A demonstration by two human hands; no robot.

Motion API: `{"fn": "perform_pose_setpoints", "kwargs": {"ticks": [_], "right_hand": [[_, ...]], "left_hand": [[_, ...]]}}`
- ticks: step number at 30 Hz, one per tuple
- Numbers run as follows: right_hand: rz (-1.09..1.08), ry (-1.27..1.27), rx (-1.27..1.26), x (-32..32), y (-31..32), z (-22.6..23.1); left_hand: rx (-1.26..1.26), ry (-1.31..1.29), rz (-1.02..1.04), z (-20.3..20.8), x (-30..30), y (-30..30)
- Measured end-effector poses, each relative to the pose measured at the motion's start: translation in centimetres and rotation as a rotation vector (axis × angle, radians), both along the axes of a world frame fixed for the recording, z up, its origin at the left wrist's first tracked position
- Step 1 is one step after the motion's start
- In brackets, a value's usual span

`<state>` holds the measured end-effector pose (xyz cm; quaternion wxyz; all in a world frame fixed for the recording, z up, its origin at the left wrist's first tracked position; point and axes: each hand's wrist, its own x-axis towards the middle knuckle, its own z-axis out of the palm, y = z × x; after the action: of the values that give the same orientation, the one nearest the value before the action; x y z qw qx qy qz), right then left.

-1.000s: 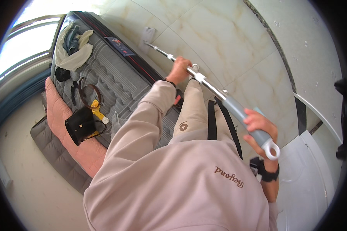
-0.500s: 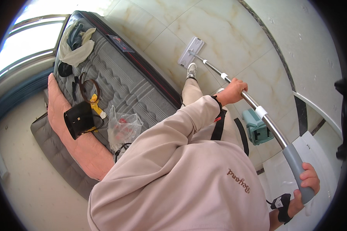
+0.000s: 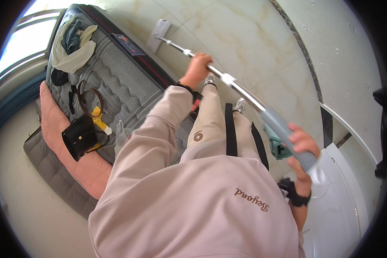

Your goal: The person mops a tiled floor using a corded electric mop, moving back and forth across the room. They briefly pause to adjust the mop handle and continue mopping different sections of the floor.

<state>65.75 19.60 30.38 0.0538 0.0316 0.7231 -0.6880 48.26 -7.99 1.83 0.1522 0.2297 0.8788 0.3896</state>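
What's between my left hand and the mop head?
In the head view, a thin stretch of mop pole with a white collar joins your left hand to the mop head, over tiled floor.

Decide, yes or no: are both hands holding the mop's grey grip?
No: the right hand holds the grey grip, while the left hand holds the silver pole.
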Motion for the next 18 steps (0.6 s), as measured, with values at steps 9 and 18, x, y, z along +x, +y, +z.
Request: {"fn": "perform_pose_setpoints", "kwargs": {"ticks": [9, 18], "right_hand": [[0.285, 0.047, 0.052, -4.2, -3.9, -4.1], [0.109, 0.014, 0.154, 9.9, 14.1, 2.5]], "left_hand": [[-0.306, -0.037, 0.057, -4.4, 0.4, -6.9], [-0.076, -0.046, -0.143, -1.9, 14.5, 14.4]]}}
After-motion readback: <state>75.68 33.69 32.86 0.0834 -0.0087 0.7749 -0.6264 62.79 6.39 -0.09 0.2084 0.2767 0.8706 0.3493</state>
